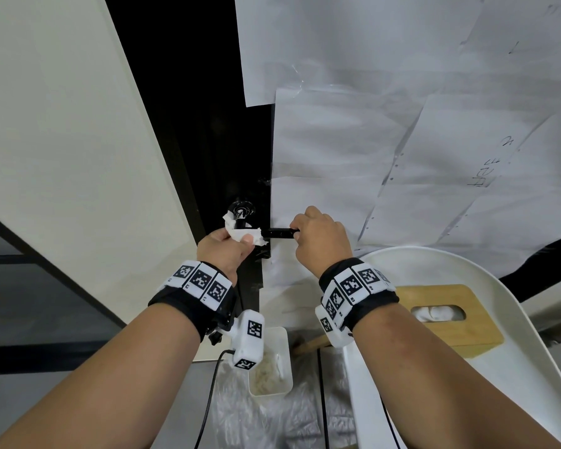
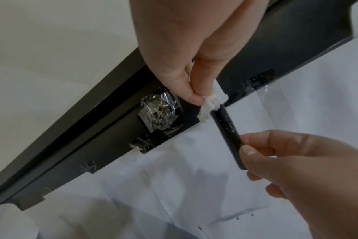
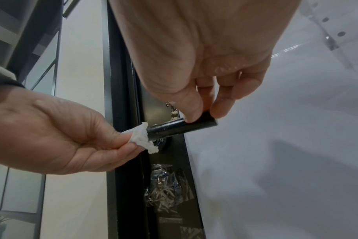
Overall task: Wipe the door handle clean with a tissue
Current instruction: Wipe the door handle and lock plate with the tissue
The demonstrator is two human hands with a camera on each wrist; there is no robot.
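Two hands on it: my left hand point(image 1: 224, 251) pinches the tissue point(image 1: 243, 234) round the door handle point(image 1: 277, 233) base, right hand point(image 1: 319, 239) fingers clamp the tip; white specks remain mid-bar.

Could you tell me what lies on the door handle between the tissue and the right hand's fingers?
A bare stretch of the black door handle, with pale specks, runs from the tissue in the left hand to the right hand; the right wrist view shows it best.

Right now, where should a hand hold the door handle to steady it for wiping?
At its free end, from the right: the door handle is a horizontal bar, and the right hand already pinches that tip. The left hand wraps the tissue near the pivot.
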